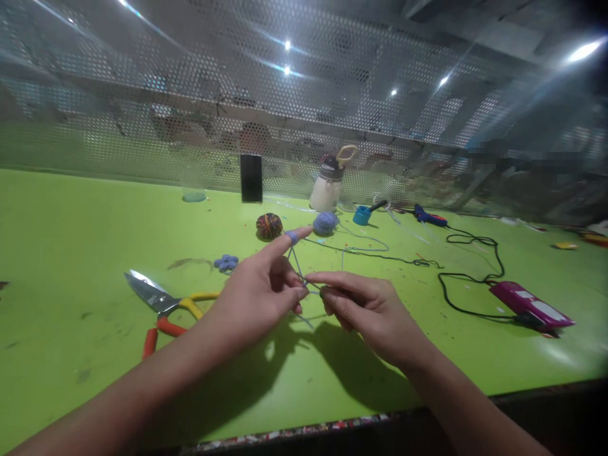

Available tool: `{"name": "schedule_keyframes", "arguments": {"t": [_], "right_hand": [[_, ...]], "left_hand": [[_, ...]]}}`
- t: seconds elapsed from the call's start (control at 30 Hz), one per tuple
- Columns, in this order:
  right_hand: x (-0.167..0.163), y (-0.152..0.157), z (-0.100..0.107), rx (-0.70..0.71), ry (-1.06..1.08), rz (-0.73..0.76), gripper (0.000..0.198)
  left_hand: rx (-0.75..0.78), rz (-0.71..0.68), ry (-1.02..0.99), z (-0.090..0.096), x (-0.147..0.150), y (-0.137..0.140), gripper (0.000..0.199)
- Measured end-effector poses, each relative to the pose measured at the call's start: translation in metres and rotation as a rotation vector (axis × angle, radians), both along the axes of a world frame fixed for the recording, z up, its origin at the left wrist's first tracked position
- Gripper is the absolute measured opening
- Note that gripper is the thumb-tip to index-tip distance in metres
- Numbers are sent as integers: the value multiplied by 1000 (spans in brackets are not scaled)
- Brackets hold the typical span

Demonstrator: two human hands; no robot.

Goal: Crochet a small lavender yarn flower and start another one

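Note:
Bluish-purple yarn [296, 259] is wound around the raised index finger of my left hand [259, 282]. Its thumb and other fingers pinch the strand below, and a short tail hangs under them. My right hand [368, 310] grips a thin crochet hook [313, 285], mostly hidden by the fingers. The hook's tip meets the yarn at the left fingertips. Behind the hands lies the bluish-purple yarn ball [325, 222], its strand trailing right across the table. A dark multicolored yarn ball [269, 226] rests left of it. A small crocheted flower [226, 263] lies beyond my left wrist.
Scissors [161, 304] with red and yellow handles lie open beside my left forearm. At the back stand a phone [251, 178], a bottle [326, 187] and a blue pot [362, 216]. Rightward are a glue gun [430, 216], black cord and a magenta box [532, 305].

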State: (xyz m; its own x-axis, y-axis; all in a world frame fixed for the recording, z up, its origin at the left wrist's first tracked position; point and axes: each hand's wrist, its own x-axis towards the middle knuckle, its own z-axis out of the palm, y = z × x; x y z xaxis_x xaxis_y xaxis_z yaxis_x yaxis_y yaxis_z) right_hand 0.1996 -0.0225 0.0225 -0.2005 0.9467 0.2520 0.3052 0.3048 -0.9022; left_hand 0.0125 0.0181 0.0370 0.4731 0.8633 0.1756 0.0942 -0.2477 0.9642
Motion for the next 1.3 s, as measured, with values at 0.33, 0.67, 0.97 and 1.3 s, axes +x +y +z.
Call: {"name": "schedule_keyframes", "arguments": {"t": [0.33, 0.67, 0.97, 1.3], "right_hand": [[-27, 0, -15, -262, 658, -10, 19], [-7, -8, -15, 142, 165, -146, 22], [11, -11, -1, 602, -252, -128, 26], [2, -6, -7, 83, 122, -55, 14]], "left_hand": [[187, 163, -107, -5, 5, -8, 61], [-266, -84, -335, 3, -3, 3, 71], [-354, -126, -394, 11, -7, -1, 55], [-327, -224, -182, 1, -7, 7, 35]]}}
